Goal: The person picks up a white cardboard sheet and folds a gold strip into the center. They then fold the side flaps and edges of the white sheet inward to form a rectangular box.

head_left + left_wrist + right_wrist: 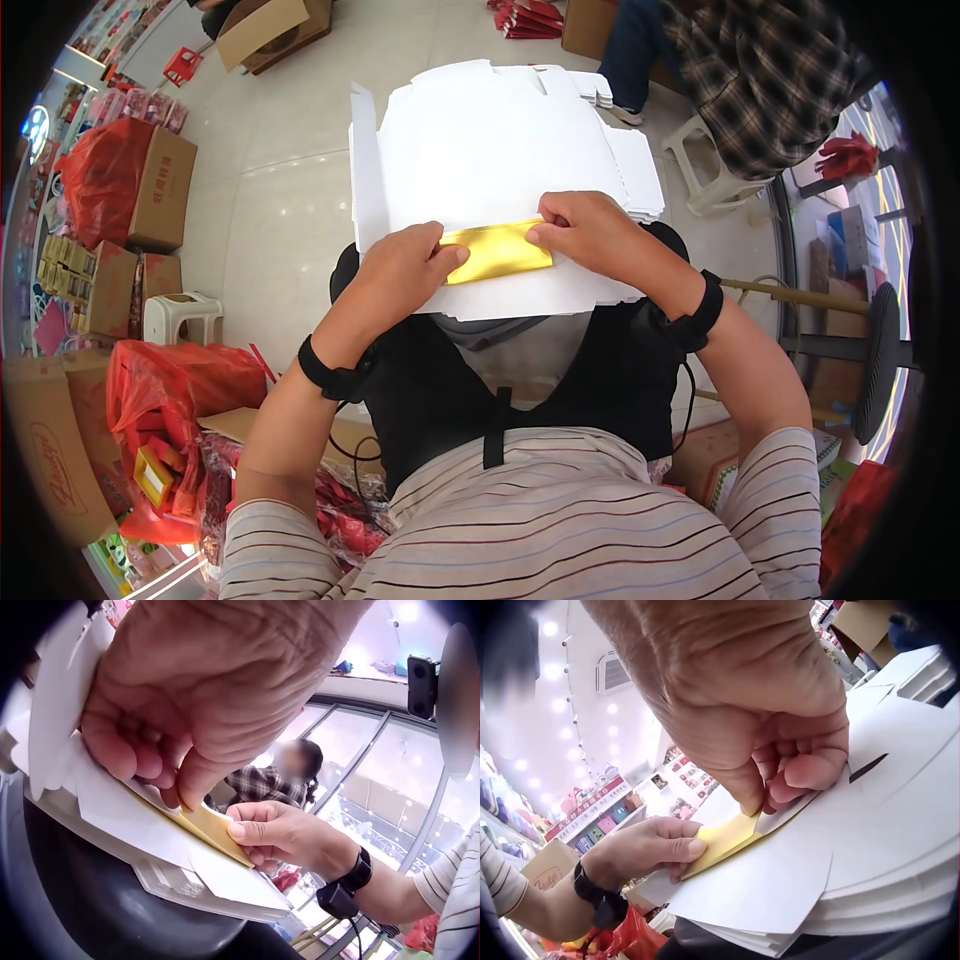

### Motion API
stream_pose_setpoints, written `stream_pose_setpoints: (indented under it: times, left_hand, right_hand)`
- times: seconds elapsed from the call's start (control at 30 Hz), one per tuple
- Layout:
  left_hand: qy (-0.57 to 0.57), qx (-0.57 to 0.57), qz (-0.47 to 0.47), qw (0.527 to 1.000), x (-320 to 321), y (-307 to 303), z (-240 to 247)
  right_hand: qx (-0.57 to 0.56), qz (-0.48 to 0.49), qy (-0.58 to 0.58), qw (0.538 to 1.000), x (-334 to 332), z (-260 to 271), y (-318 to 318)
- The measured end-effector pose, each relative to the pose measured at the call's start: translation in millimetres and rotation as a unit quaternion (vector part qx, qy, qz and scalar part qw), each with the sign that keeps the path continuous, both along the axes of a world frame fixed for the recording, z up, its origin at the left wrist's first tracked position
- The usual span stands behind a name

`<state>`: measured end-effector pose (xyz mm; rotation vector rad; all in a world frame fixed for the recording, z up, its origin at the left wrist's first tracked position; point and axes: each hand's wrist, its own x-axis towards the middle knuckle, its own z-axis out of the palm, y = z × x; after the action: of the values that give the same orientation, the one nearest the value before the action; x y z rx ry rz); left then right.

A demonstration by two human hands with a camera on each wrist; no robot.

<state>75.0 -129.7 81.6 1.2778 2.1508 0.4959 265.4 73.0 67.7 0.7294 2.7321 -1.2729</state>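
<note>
A shiny gold folded piece [497, 252] lies across the near part of a stack of white card sheets [480, 150] on the person's lap. The left hand [402, 270] pinches its left end, thumb on top. At its right end the right hand [590, 232] pinches the upper corner between thumb and curled fingers. In the left wrist view the gold piece [217, 829] shows as a narrow strip between both hands, with a pale inner side. The right wrist view has the gold piece [724, 844] resting over the white card [757, 892].
A white stool [183, 318] and red plastic bags [180, 385] stand at the left, with cardboard boxes [165, 190] behind. Another person in a plaid shirt [765, 80] sits at the upper right on a white stool [705, 170]. An open carton [270, 35] is at the top.
</note>
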Motion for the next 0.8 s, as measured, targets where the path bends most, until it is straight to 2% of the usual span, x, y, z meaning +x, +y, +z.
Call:
stream_pose_setpoints:
  times: [0.2, 0.5, 0.8]
  left_hand:
    - [0.047, 0.033, -0.031, 0.998, -1, -3, -10]
    - [0.023, 0.034, -0.055, 0.998, -4, -6, -9]
    - [0.062, 0.028, -0.072, 0.995, 1, -6, -11]
  right_hand:
    - [0.021, 0.01, 0.009, 1.0, -1, -3, -1]
    - [0.058, 0.026, -0.008, 0.998, -3, -3, -3]
    - [0.07, 0.046, -0.051, 0.995, -6, 4, -4]
